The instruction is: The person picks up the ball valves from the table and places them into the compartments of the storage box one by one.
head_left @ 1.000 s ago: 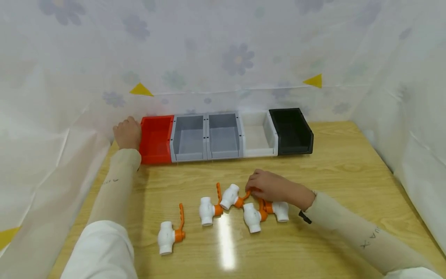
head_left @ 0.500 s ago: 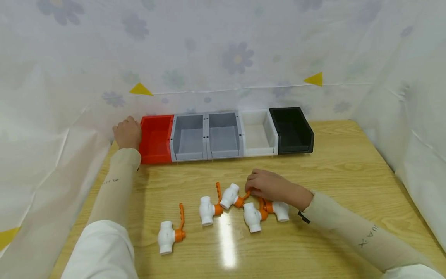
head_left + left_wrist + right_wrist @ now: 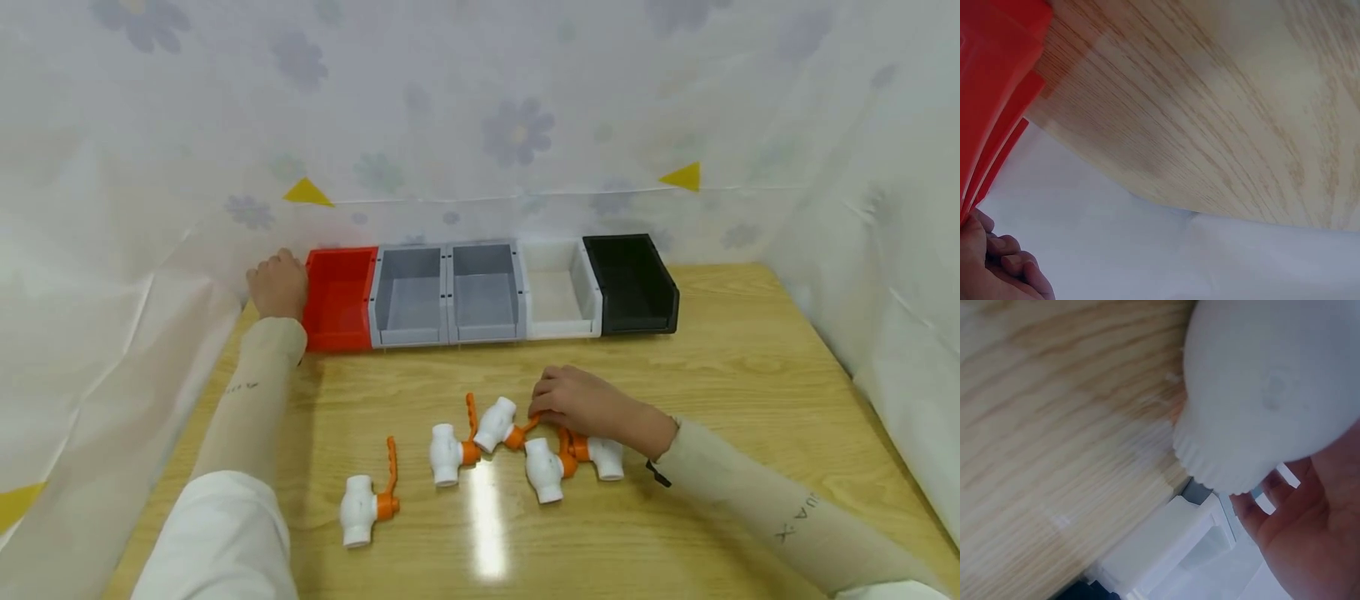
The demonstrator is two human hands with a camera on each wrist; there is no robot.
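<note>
My left hand is at the left side of a red bin; in the left wrist view its thumb and finger pinch the bin's edge. My right hand is lowered over a cluster of white ball valves with orange handles. Its curled fingertips hold the handle end of the upper ball valve; the thumb is hidden. Under the hand lie a lower ball valve and a right-hand ball valve, partly covered. In the right wrist view a large white valve body hides the fingertips.
Two more ball valves lie to the left, one ball valve near the cluster and one ball valve nearer the front. Right of the red bin stand two grey bins, a white bin and a black bin. Flowered sheeting encloses the wooden table.
</note>
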